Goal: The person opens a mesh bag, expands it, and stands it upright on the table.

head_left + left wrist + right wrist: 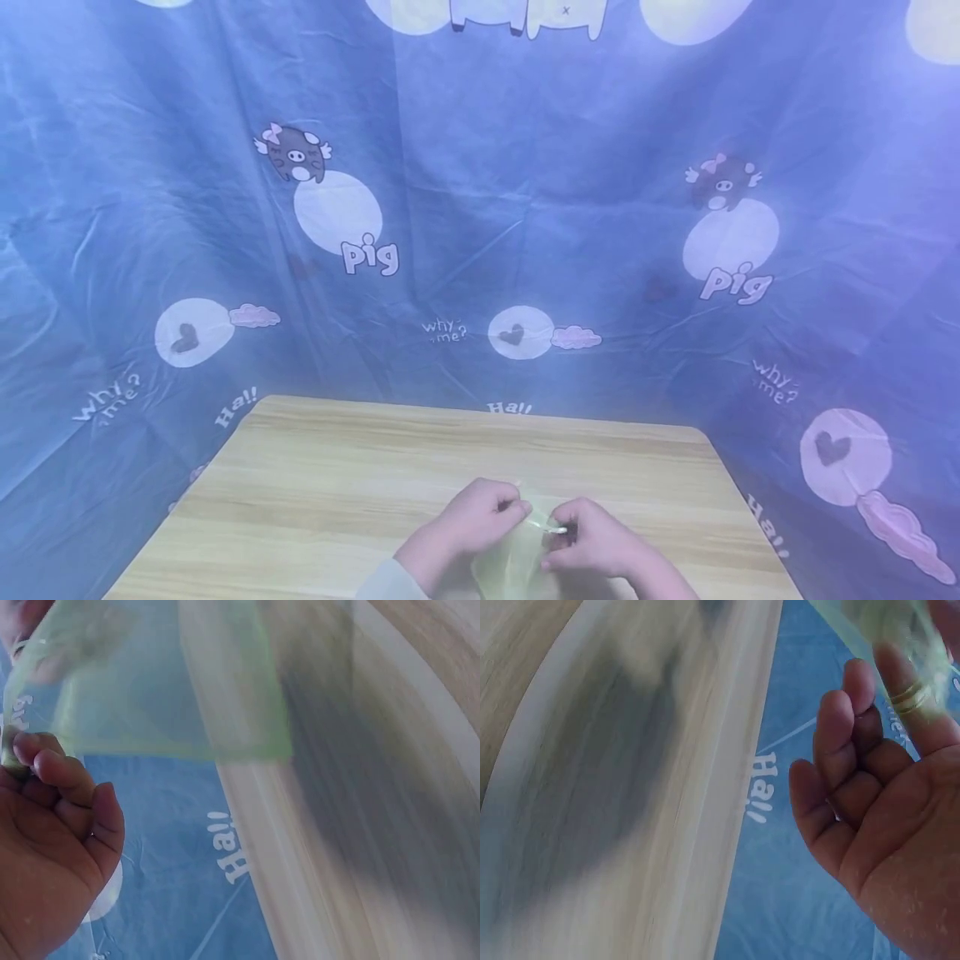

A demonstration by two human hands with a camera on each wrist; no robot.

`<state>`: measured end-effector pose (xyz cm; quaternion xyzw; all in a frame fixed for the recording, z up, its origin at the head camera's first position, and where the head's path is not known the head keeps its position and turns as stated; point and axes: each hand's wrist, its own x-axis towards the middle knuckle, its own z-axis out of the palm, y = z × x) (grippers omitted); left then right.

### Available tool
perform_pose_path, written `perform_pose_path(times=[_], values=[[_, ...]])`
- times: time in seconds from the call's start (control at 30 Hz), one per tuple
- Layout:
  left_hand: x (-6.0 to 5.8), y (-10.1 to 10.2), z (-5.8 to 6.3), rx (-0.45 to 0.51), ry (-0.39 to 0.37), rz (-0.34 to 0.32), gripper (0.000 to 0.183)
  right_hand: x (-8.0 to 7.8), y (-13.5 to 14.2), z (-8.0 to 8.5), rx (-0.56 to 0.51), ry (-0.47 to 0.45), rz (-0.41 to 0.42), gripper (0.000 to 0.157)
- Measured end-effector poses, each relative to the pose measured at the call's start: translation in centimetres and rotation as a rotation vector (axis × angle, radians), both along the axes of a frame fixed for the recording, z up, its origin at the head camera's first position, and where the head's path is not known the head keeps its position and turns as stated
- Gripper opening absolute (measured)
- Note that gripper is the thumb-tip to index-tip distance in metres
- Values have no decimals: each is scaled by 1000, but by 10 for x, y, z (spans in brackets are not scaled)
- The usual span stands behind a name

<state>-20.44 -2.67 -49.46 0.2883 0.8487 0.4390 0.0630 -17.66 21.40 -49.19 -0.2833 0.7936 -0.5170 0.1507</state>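
A sheer pale-green drawstring pouch hangs between my two hands over the near part of the table. My left hand pinches its upper edge between thumb and curled fingers. In the left wrist view the see-through cloth of the pouch spreads out flat from that hand. My right hand pinches the other side near a whitish cord. In the right wrist view, a thin band of the cord crosses a digit of the right hand, whose other fingers curl loosely.
A light wood-grain table with rounded far corners lies under the hands. Blue printed cloth with pigs and lettering hangs behind it and at both sides. Shadows of the hands fall on the tabletop.
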Motion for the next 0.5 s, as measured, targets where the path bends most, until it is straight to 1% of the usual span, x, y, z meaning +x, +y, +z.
perform_pose_path(times=[0.1, 0.13, 0.2, 0.23, 0.3, 0.37, 0.43, 0.5], values=[[-1, -4, 0, -33, -12, 18, 51, -2, 3, 0, 39, 47, -1, 40], [-2, -5, 0, -37, -24, 20, 52, -3, 3, 0, 47, 66, 1, 37], [-4, -6, -1, -32, -58, 15, 53, -6, 3, -1, 21, 62, 30, 27], [-5, -7, -2, -20, -84, 11, 52, -7, 2, -1, 1, 44, 44, 24], [-6, -9, -5, 12, -148, -1, 49, -10, 1, -3, -53, -24, 64, 18], [-7, -9, -8, 63, -219, -28, 41, -12, 1, -6, -110, -103, 74, 22], [-8, -9, -11, 112, -284, -53, 31, -13, 0, -11, -165, -181, 66, 28], [-9, -9, -14, 148, -323, -66, 22, -13, -1, -17, -233, -241, 67, 32]])
